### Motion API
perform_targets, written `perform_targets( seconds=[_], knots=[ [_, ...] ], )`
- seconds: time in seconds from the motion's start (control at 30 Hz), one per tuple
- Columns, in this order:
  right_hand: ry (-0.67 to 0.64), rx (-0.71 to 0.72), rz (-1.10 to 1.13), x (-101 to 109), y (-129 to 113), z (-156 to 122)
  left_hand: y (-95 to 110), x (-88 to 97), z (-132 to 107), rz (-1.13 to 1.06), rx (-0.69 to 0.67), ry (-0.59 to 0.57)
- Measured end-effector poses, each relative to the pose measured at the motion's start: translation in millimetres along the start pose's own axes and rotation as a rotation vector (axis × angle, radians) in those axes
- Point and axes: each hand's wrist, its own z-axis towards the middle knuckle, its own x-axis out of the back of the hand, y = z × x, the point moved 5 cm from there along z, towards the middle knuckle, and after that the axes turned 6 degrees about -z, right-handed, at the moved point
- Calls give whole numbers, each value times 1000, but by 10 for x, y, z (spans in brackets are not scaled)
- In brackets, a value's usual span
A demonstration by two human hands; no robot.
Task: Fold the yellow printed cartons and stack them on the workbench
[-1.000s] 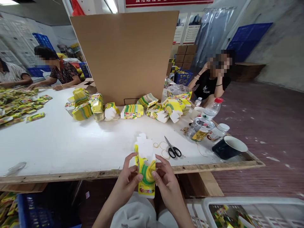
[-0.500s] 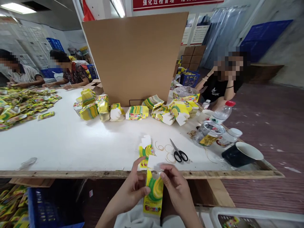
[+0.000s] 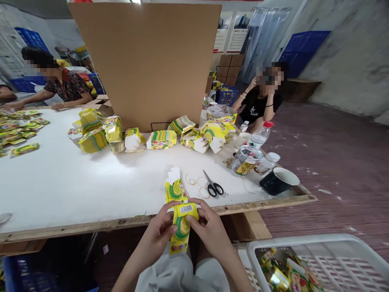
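Observation:
Between my two hands, over my lap at the table's front edge, is a small yellow and green printed carton (image 3: 181, 233). A flap with a barcode lies folded over at its upper end. My left hand (image 3: 161, 227) grips the carton's left side, thumb on the front. On its right side, my right hand (image 3: 204, 221) holds the upper end, thumb on the front below the barcode flap. Just beyond, more flat yellow cartons (image 3: 174, 190) with white flaps lie on the table. Black-handled scissors (image 3: 214, 187) and several thin rubber bands (image 3: 191, 181) rest to their right.
Bundles of flat cartons (image 3: 161, 140) line the white table (image 3: 60, 182) before a tall cardboard sheet (image 3: 152, 61). A jar (image 3: 245, 161), bottles and a dark mug (image 3: 278, 181) stand at the right. A white basket (image 3: 334, 243) holds filled packs. Co-workers sit at the left and right.
The carton's white top flap has been folded down, so the barcode now faces me. My view has swung right, bringing more of the white basket into sight.

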Motion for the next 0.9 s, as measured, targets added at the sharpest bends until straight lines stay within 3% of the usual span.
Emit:
perform_targets(
  seconds=[0.3,0.53,0.67,0.8,0.9],
  knots=[
    [20,-7,-156,26,94,27,64,-63,2,-177,14,29],
    [134,96,166,101,84,35,42,-75,41,-219,28,10],
    [255,113,153,177,47,-15,-15,-252,108,-199,-30,39],
    [218,71,-13,487,-50,-187,-82,-522,183,-129,-99,49],
    [108,-11,-346,995,90,-444,-153,-503,231,28,-92,74]
  ],
)
